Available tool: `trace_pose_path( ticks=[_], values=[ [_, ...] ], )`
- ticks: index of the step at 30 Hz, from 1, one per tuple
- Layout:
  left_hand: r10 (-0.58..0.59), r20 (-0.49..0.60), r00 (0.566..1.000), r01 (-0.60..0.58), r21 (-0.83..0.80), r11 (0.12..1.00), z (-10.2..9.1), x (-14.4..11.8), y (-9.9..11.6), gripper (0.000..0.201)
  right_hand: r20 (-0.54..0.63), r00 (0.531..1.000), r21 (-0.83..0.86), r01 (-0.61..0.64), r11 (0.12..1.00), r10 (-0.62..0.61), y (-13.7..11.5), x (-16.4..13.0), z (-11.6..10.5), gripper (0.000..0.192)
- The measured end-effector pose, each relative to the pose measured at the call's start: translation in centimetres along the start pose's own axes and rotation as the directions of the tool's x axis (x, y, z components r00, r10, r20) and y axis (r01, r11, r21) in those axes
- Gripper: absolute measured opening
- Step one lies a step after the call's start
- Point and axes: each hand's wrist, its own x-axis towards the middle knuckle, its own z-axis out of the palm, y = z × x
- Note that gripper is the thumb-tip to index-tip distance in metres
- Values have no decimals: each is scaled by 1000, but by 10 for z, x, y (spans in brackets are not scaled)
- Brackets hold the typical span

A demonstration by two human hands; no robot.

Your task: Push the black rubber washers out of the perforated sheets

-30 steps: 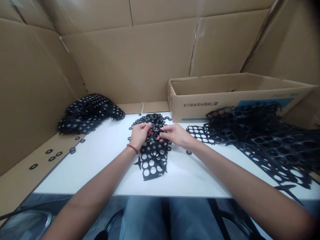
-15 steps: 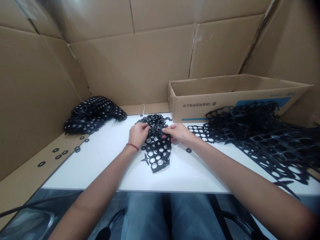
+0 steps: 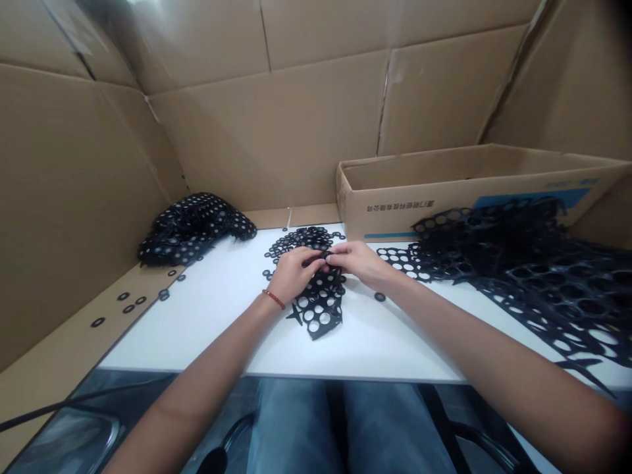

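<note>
Pointing lengthwise toward the lap point(image 3: 293, 421) lies perforated sheeting point(image 3: 324, 306).

- On the front of the box point(image 3: 395, 222) at your right, you can read dark Chinese lettering point(image 3: 401, 207), upside down: 厦门…科技有限公司, its middle blurred.
- Above the box's blue patch point(image 3: 577, 195), you face faint blue marks point(image 3: 573, 184), too small to read.

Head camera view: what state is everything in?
Left hand: fingers curled, grip unclear
Right hand: fingers curled, grip unclear
Perforated black sheet: partly hidden by hands
Black rings: loose, scattered
Left black heap: crumpled
Right black sheets: heaped, overlapping
Cardboard box: upright, open-topped
White table: partly covered
</note>
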Motion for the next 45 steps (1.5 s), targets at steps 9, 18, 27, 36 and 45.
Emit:
trace_pose_path(
  ticks=[9, 18, 27, 36, 45],
  values=[
    [-370, -75, 926, 321, -359, 876, 7, 7, -8, 24, 88, 990, -7, 110, 994, -109, -8, -4, 5, 12],
    [-467, -359, 808, 419, -206, 884, -15, 15, -44, 31, -71, 994, 32, -86, 996, 89, -5, -2, 7, 9],
    [-34, -297, 954, 92, 184, 979, -12, 5, -14, 26, -124, 968, 17, -218, 976, 219, 5, 3, 3, 19],
    [180, 61, 982, -189, 208, 960, -7, 2, -6, 24, 38, 999, -57, 20, 998, -18, -9, -3, 1, 9],
    [84, 36, 996, -90, 231, 969, -7, 0, 1, 35, 98, 980, -258, 193, 947, -173, -7, -4, 4, 15]
  ],
)
